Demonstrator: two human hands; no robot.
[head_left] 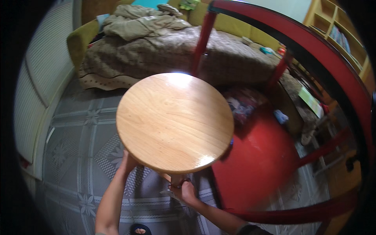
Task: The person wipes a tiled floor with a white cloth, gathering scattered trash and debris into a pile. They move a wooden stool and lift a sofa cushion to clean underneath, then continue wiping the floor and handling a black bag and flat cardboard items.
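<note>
A round wooden stool with a glossy, light-grained seat stands in front of me. My left hand reaches beneath the left side of the seat rim, which hides its fingers. Below the seat's near edge, my right hand is curled against a wooden stool leg. A thin whitish cloth or wipe shows under the right fingers, partly covered by them. The other legs are mostly hidden under the seat.
Right of the stool lies a red panel with a red frame rising around it. Behind is a sofa under a brown cover. White louvred doors line the left, and a bookshelf stands far right. My sandalled foot is below.
</note>
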